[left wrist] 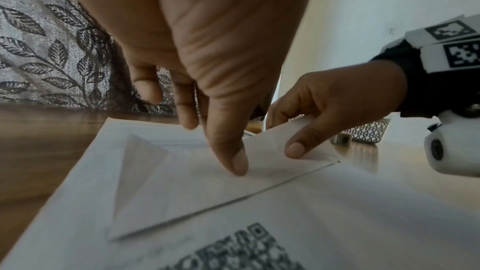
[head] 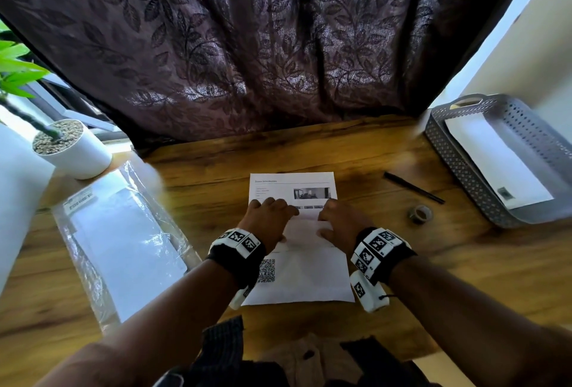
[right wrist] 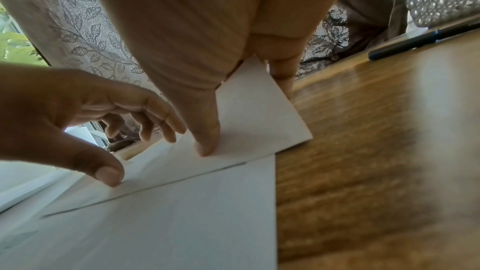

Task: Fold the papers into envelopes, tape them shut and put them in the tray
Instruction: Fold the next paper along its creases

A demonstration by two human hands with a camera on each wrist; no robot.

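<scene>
A folded white paper (head: 305,232) with a triangular corner fold (left wrist: 140,171) lies on a printed sheet (head: 306,278) bearing a QR code, mid-table. My left hand (head: 272,216) holds the paper's left part: its thumb (left wrist: 239,165) presses on top and the fingers curl over the far edge. At the paper's right end, my right hand (head: 334,219) pinches the raised edge, thumb (right wrist: 207,147) on top and fingers (right wrist: 283,81) behind. A grey perforated tray (head: 458,170) at the right holds one white folded paper (head: 495,160).
A tape roll (head: 419,214) and a black pen (head: 413,187) lie on the wood between the sheet and the tray. A plastic sleeve of blank paper (head: 123,244) lies to the left, with a white plant pot (head: 74,151) behind it. A dark curtain (head: 247,46) hangs at the table's back.
</scene>
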